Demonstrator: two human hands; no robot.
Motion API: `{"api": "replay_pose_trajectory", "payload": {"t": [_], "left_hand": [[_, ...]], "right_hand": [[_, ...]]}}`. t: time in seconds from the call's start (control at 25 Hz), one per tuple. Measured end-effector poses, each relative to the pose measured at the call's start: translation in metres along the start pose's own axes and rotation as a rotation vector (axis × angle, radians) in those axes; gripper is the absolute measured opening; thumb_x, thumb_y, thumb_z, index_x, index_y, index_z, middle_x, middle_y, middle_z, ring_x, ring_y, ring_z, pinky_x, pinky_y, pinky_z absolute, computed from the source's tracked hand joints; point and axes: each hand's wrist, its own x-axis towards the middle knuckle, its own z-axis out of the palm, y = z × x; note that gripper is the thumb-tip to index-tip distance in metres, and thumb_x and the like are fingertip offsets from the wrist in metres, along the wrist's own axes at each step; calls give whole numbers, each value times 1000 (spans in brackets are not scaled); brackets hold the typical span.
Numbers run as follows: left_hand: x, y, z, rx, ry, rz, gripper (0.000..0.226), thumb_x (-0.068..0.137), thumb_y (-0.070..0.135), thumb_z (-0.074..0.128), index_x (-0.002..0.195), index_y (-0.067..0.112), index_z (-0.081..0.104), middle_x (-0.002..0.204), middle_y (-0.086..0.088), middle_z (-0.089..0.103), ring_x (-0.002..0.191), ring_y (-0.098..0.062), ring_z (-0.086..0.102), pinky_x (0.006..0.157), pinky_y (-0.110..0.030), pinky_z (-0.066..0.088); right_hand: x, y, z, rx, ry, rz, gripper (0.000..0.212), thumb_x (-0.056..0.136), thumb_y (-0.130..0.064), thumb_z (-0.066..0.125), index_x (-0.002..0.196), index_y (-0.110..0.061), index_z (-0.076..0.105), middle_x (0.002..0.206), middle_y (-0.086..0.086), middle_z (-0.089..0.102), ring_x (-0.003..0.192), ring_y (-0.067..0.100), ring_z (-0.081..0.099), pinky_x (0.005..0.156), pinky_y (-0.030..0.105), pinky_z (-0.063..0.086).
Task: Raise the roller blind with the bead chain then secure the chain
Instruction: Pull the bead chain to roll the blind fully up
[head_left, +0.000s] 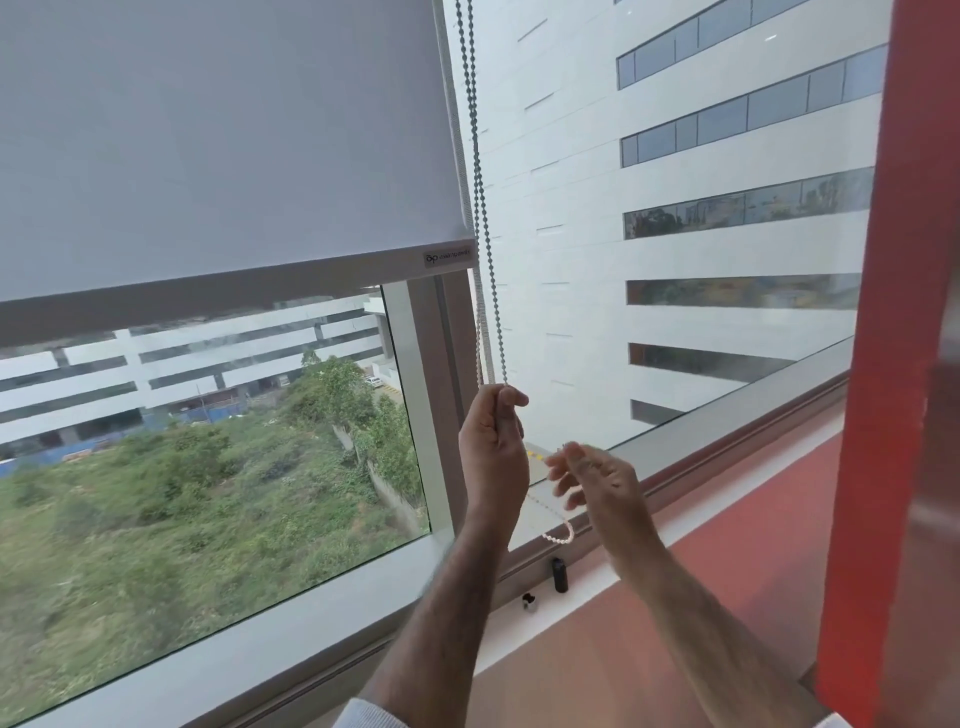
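Note:
A grey roller blind (218, 156) covers the upper part of the left window, and its bottom bar (234, 291) hangs about halfway down the glass. The bead chain (480, 208) drops as two strands along the blind's right edge. My left hand (493, 447) is shut on the chain just below the strands. The chain's lower loop (560, 538) dangles beneath, close to the sill. My right hand (592, 475) hovers just right of the left hand, blurred, with fingers apart and nothing gripped.
A small black chain holder (559, 574) stands on the white sill (545, 608), with a smaller clip (529, 601) to its left. A red pillar (883, 364) rises at the right. The window mullion (441, 405) stands behind my left hand.

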Motion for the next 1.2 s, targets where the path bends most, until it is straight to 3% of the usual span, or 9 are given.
{"api": "replay_pose_trajectory", "payload": {"t": [0.12,0.28,0.4,0.48,0.56,0.68,0.8,0.88,1.2], "left_hand": [[-27,-15,5,41,-50,-13,26,106,16,46,85,18,61,63,14,46,56,-10,35,55,-29,30],[-61,-30,8,112,-116,-97,28,109,20,46,85,16,59,60,14,38,58,-12,31,55,-31,29],[-65,-36,2,150,-131,-118,27,108,10,46,85,12,60,60,10,36,57,-13,30,54,-32,26],[-62,-38,-2,156,-173,-111,28,107,11,45,85,15,60,60,12,39,56,-12,30,53,-31,26],[-59,-33,-2,121,-256,-110,29,107,21,47,81,17,58,61,12,39,56,-12,30,53,-30,28],[-52,-22,-2,47,-402,-197,32,106,32,49,86,14,66,59,6,50,57,-15,44,58,-33,39],[-29,-11,-9,-20,-368,-245,25,105,23,50,108,18,75,86,7,78,87,-13,70,84,-37,52],[-6,-1,-13,-140,-296,-265,28,107,17,49,123,11,71,106,-3,81,107,-22,74,96,-39,54],[17,32,5,-348,-407,-278,30,111,14,42,129,14,65,117,-6,79,105,-26,76,91,-35,57]], "right_hand": [[25,-44,-2,10,-1,-94,34,106,-25,51,96,0,73,85,19,72,72,21,67,64,31,53],[47,-79,10,162,-123,-73,32,108,-20,45,110,1,68,92,18,73,79,29,67,68,33,54],[48,-86,20,242,-217,-29,29,108,-19,45,117,-2,67,81,16,67,63,25,58,62,31,52],[45,-83,26,282,-235,-37,26,107,-17,47,115,-8,69,64,8,49,52,19,32,52,21,45],[44,-78,30,313,-179,-67,24,107,-17,49,110,-14,73,56,-1,30,52,18,12,39,17,25],[48,-73,28,309,-50,-100,24,106,-16,51,98,-15,73,49,-8,25,45,10,12,40,17,14],[48,-68,22,290,-15,-137,23,106,-15,51,96,-12,72,48,-3,27,39,10,17,40,19,16],[42,-59,21,283,-10,-140,24,106,-15,51,96,-14,72,48,-4,28,38,8,17,41,18,17],[-12,23,19,153,38,43,23,105,-14,52,93,-4,69,53,1,25,40,7,17,40,21,14]]}}
